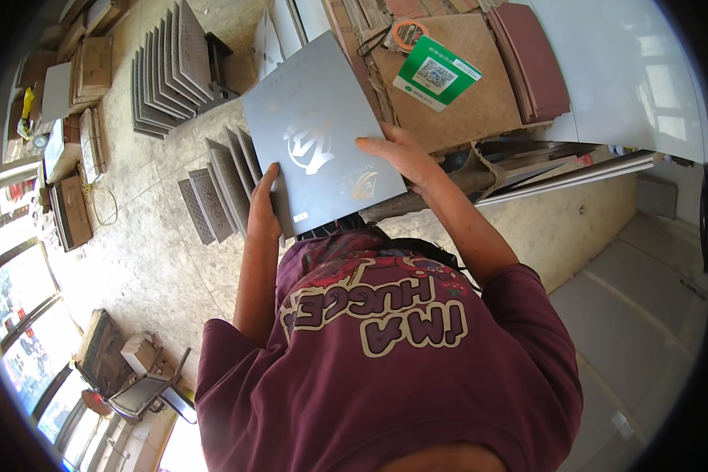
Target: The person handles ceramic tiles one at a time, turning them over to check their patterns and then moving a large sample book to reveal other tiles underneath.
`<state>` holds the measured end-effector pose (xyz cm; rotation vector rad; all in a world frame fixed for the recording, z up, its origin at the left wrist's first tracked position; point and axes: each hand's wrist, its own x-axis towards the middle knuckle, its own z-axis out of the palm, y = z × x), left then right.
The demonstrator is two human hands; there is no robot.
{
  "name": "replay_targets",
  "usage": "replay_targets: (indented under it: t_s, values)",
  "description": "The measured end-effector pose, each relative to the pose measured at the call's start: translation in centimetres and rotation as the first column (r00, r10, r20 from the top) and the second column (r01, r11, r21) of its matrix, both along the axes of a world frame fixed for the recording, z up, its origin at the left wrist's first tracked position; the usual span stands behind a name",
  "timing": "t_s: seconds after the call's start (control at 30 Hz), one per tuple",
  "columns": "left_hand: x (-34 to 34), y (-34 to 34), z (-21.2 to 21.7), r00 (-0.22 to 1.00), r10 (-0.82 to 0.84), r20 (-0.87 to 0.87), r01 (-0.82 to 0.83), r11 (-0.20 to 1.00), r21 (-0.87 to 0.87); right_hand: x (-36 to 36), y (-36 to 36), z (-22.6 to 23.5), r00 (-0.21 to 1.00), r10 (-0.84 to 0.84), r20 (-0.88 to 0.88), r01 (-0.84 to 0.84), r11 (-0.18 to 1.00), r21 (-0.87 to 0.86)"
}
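Observation:
A large flat grey panel (pixel 322 110), roughly square with a pale printed emblem and a small gold-toned mark, is held tilted in front of my body. My left hand (pixel 265 211) grips its left edge, with the thumb lying on the face near the rim. On the opposite edge my right hand (pixel 401 160) has its thumb laid over the face; its other fingers go behind the panel and are partly hidden. Whether the panel is a single board or a thin folder, I cannot tell.
Upright sample boards stand in racks (pixel 173 75) and a nearer row (pixel 220 189) at the left. A brown surface (pixel 464 126) at the right bears a green code card (pixel 436 72), an orange tape roll (pixel 411 35) and stacked maroon boards (pixel 527 63). A chair (pixel 145 393) stands lower left.

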<state>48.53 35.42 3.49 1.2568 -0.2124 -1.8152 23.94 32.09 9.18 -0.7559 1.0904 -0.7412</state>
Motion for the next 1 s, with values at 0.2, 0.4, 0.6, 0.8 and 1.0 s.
replay_targets:
  t_s: [0.2, 0.4, 0.6, 0.8, 1.0]
  values:
    - [0.1, -1.5, -1.4, 0.999, -0.05, 0.019, 0.049, 0.997, 0.057, -0.1, -0.1, 0.3, 0.998, -0.006, -0.062, 0.01, 0.998, 0.06]
    - [0.7, -1.5, -1.4, 0.985, -0.045, 0.166, 0.045, 0.999, 0.004, 0.9, -0.1, -0.4, 0.997, -0.029, -0.068, 0.021, 0.994, -0.111]
    - [4.3, -1.7, -0.8, 0.955, -0.017, 0.295, 0.026, 0.999, -0.028, 4.7, -0.2, -0.8, 0.979, -0.019, -0.202, -0.042, 0.955, -0.295]
    - [10.9, 0.8, -1.8, 0.96, 0.09, 0.266, -0.063, 0.992, -0.106, 11.9, 0.5, -1.6, 0.967, 0.008, -0.255, -0.095, 0.938, -0.333]
    - [17.4, 4.5, -5.0, 0.934, 0.087, 0.346, -0.082, 0.996, -0.03, 17.8, 2.5, -5.4, 0.953, 0.122, -0.277, -0.206, 0.933, -0.297]
